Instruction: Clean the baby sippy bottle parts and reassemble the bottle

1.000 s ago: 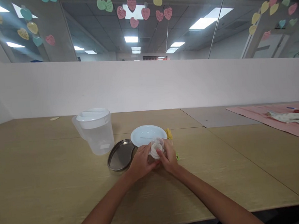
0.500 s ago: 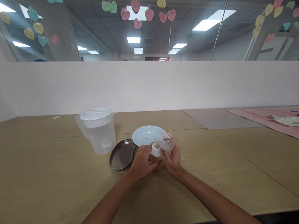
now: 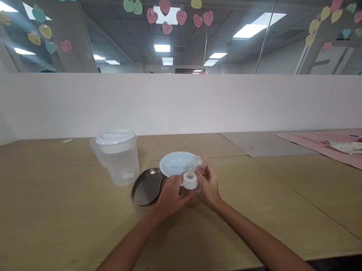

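A baby bottle (image 3: 190, 182) with a white collar and a clear teat stands upright between my hands. My left hand (image 3: 172, 194) is closed round the bottle's left side. My right hand (image 3: 209, 186) is closed on a clear domed bottle cap (image 3: 198, 162), off the teat and just beyond it to the right. The bottle's lower body is mostly hidden by my fingers. Behind the hands lies a pale blue plate (image 3: 173, 161) with a thin, light-coloured item on it. Left of my left hand rests a metal kidney dish (image 3: 146, 189).
A lidded clear plastic jug (image 3: 121, 162) stands at the back left of the wooden table (image 3: 66, 222). At the far right lies a pink cloth (image 3: 308, 141) with a blue pen and white items on it. A white wall (image 3: 178, 102) rises behind the table.
The clear cap in my right hand has moved back, away from the teat, so the white collar shows more fully. My left hand stays on the bottle.
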`<state>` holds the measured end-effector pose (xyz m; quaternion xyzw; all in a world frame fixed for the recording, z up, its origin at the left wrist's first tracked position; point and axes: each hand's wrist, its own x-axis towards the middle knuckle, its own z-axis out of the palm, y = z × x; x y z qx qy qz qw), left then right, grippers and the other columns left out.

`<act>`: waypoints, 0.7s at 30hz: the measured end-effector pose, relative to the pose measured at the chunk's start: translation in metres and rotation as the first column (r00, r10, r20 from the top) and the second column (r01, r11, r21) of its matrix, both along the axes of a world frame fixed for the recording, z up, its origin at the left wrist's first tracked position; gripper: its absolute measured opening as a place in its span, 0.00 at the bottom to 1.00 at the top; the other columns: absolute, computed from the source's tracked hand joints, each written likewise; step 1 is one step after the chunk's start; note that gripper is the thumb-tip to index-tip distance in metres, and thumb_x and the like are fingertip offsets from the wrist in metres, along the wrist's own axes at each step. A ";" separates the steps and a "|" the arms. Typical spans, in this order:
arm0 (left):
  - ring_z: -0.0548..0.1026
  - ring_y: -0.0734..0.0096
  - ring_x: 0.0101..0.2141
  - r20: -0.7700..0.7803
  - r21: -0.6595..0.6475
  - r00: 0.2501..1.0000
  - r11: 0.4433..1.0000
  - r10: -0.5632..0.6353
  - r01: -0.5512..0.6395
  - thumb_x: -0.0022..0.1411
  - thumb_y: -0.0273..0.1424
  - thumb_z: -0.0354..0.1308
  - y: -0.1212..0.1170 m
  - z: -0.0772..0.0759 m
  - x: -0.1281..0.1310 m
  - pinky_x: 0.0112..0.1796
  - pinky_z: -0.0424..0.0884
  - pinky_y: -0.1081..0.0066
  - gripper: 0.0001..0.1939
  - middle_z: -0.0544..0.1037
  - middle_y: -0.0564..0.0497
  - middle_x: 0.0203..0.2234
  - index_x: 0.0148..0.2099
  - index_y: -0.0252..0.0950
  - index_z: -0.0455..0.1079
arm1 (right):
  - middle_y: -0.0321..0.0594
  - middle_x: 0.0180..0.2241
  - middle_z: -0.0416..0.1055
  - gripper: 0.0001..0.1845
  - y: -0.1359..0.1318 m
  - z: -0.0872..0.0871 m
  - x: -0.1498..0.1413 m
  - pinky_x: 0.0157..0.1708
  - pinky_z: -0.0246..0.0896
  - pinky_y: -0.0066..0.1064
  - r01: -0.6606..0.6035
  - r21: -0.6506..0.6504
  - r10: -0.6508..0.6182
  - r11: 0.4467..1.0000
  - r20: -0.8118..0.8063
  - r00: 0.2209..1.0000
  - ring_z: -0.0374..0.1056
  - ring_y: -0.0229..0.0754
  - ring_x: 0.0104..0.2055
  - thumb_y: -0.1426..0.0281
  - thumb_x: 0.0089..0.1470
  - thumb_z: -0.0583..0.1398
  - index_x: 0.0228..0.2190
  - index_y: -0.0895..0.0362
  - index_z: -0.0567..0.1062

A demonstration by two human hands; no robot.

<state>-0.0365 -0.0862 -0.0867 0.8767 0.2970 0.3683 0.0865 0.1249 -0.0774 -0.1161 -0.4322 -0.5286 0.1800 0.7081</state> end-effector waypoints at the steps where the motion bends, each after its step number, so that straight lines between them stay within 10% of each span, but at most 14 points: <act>1: 0.69 0.57 0.45 -0.002 0.000 1.000 1.000 0.000 0.000 0.56 0.44 0.56 0.000 0.000 0.000 0.47 0.63 0.60 0.27 0.72 0.43 0.44 0.53 0.35 0.61 | 0.43 0.39 0.70 0.32 0.000 0.000 0.001 0.38 0.66 0.35 0.010 -0.020 -0.009 1.000 0.009 1.000 0.68 0.40 0.36 0.60 0.51 0.58 0.56 0.56 0.61; 21: 0.69 0.58 0.44 0.005 -0.013 1.000 1.000 0.005 -0.005 0.56 0.45 0.56 -0.001 0.001 0.000 0.46 0.63 0.60 0.28 0.73 0.44 0.43 0.54 0.35 0.61 | 0.39 0.44 0.72 0.21 0.003 0.006 0.019 0.49 0.56 0.41 -0.061 -0.035 0.071 0.997 0.533 0.843 0.66 0.44 0.47 0.62 0.60 0.46 0.48 0.52 0.71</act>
